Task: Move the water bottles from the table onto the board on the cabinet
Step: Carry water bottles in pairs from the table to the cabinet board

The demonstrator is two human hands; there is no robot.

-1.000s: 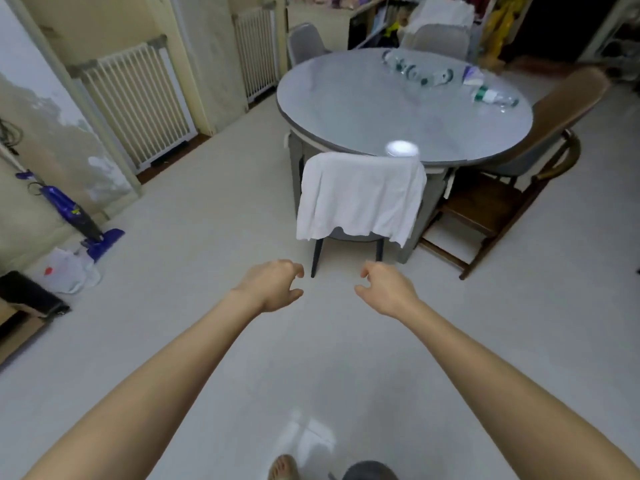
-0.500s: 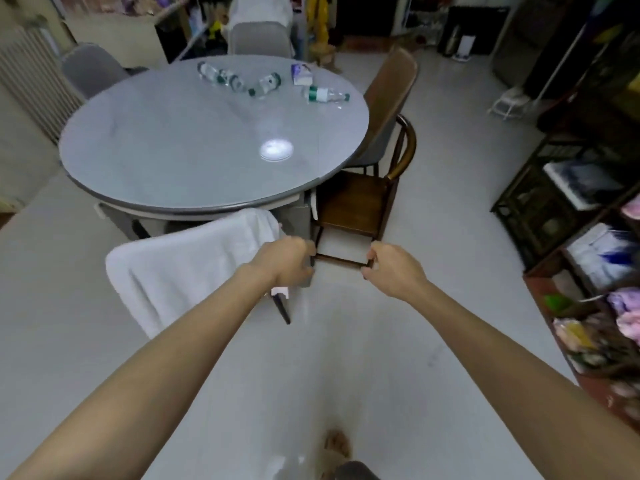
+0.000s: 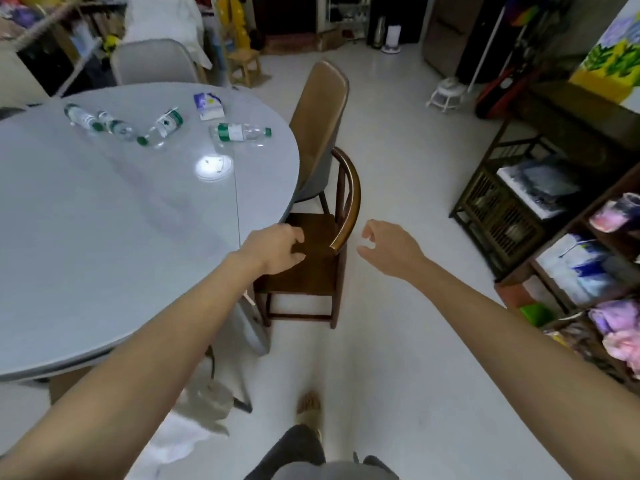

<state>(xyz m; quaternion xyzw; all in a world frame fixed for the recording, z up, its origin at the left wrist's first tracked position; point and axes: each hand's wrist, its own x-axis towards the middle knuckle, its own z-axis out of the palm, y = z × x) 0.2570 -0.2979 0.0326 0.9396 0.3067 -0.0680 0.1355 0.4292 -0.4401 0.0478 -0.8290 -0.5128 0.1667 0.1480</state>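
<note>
reaching forward, both bare arms stretched out over the pale floor (image 3: pixel 398 188), and neither hand held anything. the left hand (image 3: pixel 275 247) hung over the near edge of the round grey table (image 3: pixel 86 237), beside the seat of a dark wooden chair (image 3: pixel 313 258), its fingers loosely curled around nothing. the right hand (image 3: pixel 389 249) hovered over the floor just right of that chair's curved armrest, fingers relaxed and slightly bent, thumb apart from them.

the bottles lay well beyond both hands, on the far part of the table, all on their sides. four could be counted: bottle one (image 3: pixel 81 116) farthest left, bottle two (image 3: pixel 116 126) just beside it and seemingly touching, bottle three (image 3: pixel 161 128) angled with its green cap toward the viewer, and bottle four (image 3: pixel 240 132) nearest the table's right edge, its cap pointing right. each was clear plastic with a green cap and a white and green label. a small white and purple packet (image 3: pixel 209 105) lay behind bottles three and four. a bright round spot of light (image 3: pixel 213 167) shone on the tabletop between the bottles and the left hand.

three chairs showed: the dark wooden one, a brown-backed one (image 3: pixel 323 109) behind it, and a grey one (image 3: pixel 152 62) at the table's far side. dark shelves (image 3: pixel 519 202) holding folded and bagged goods stood along the right. a white cloth (image 3: pixel 180 434) lay low beneath the left forearm. one foot (image 3: pixel 309 407) showed at the bottom.
</note>
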